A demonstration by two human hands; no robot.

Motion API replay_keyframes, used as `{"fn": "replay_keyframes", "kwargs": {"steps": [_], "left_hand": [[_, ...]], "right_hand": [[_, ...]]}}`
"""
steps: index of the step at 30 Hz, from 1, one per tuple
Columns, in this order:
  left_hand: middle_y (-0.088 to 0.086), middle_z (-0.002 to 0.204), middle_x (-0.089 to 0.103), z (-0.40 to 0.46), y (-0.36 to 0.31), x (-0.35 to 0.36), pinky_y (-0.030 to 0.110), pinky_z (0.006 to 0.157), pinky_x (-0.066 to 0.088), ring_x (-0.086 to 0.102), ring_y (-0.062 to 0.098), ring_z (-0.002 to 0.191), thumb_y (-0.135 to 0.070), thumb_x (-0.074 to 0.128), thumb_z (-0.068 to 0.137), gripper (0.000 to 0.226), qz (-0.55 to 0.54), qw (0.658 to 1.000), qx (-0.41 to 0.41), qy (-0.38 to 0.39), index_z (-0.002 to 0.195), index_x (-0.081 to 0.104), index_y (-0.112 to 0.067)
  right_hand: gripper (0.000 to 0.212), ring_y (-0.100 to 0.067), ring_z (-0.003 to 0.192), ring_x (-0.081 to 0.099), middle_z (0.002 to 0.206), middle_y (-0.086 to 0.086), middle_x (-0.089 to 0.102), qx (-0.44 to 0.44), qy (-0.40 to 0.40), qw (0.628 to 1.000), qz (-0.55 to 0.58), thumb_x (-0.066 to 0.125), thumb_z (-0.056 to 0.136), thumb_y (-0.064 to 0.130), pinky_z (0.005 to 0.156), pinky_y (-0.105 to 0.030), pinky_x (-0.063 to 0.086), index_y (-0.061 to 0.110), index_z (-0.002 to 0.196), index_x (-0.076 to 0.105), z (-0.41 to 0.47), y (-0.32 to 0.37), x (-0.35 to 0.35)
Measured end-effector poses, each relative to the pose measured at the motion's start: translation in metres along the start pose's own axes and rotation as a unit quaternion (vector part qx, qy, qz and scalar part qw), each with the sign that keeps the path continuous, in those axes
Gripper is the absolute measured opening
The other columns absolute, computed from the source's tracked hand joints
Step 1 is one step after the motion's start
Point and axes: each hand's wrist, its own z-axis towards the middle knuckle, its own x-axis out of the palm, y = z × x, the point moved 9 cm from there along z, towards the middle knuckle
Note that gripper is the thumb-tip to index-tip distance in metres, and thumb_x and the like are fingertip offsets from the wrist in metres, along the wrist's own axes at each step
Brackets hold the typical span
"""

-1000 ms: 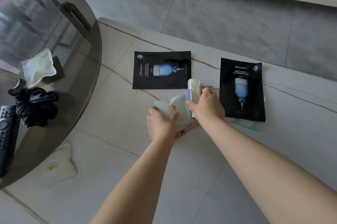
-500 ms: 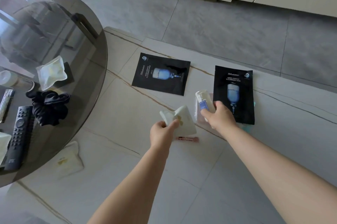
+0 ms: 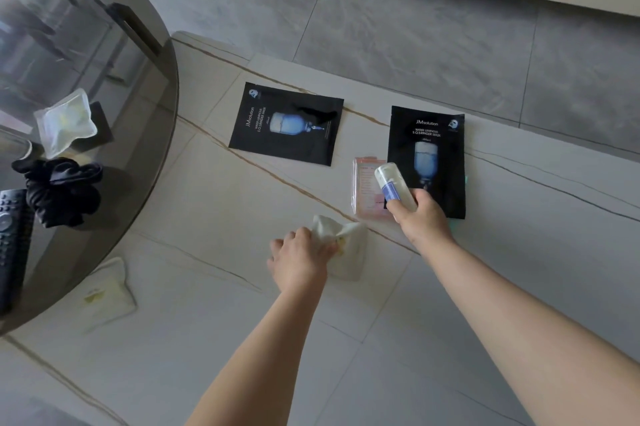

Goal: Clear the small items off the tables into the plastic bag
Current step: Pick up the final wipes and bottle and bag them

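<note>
My left hand (image 3: 299,259) grips a small white packet (image 3: 348,249) low over the white marble table (image 3: 207,217). My right hand (image 3: 420,217) holds a small clear bottle with a blue label (image 3: 394,186), tilted up to the left. Under the bottle lies a clear pink-printed sachet (image 3: 367,186). Two black face-mask packs lie flat on the marble, one (image 3: 287,124) left of the hands and one (image 3: 427,155) partly under my right hand. No plastic bag shows in the view.
A round dark glass table (image 3: 145,86) at the left carries a white packet (image 3: 64,122), a black scrunchie (image 3: 62,190) and a remote (image 3: 8,235). Another white packet (image 3: 107,294) lies on the marble below the glass edge. Grey floor tiles lie beyond.
My left hand has dropped with the packet closer to the marble. The right hand with the bottle has moved right, uncovering the pink sachet. The small red strip near the hands has gone from sight.
</note>
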Motion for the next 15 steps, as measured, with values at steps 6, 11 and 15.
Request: {"fn": "replay_keyframes", "kwargs": {"steps": [6, 11, 15], "left_hand": [[0.011, 0.111, 0.055, -0.01, 0.004, 0.011, 0.035, 0.071, 0.039, 0.053, 0.032, 0.102, -0.043, 0.054, 0.091, 0.039, -0.09, 0.994, -0.052, 0.018, 0.105, 0.046, -0.008], [0.01, 0.1, 0.059, -0.014, 0.004, 0.017, 0.033, 0.066, 0.038, 0.056, 0.031, 0.096, -0.035, 0.057, 0.091, 0.03, -0.16, 0.983, -0.088, 0.026, 0.094, 0.041, -0.01], [0.002, 0.091, 0.055, -0.018, 0.014, 0.027, 0.035, 0.075, 0.047, 0.056, 0.027, 0.091, -0.037, 0.062, 0.086, 0.035, -0.209, 0.969, -0.119, 0.055, 0.102, 0.046, -0.011]], "right_hand": [[0.023, -0.02, 0.079, 0.053, 0.087, -0.001, 0.06, -0.024, 0.009, 0.999, -0.021, 0.06, 0.084, 0.029, 0.061, -0.027, 0.037, 0.017, 0.103, 0.059, -0.004, 0.004, 0.008], [0.031, -0.024, 0.091, 0.055, 0.107, -0.009, 0.059, -0.025, 0.02, 0.998, -0.046, 0.06, 0.085, 0.03, 0.067, -0.026, 0.037, 0.017, 0.113, 0.058, -0.01, -0.009, 0.01], [0.029, -0.021, 0.083, 0.057, 0.097, -0.002, 0.063, -0.014, 0.036, 0.999, -0.012, 0.064, 0.083, 0.028, 0.067, -0.028, 0.045, 0.023, 0.111, 0.058, -0.016, -0.021, 0.007]]}}
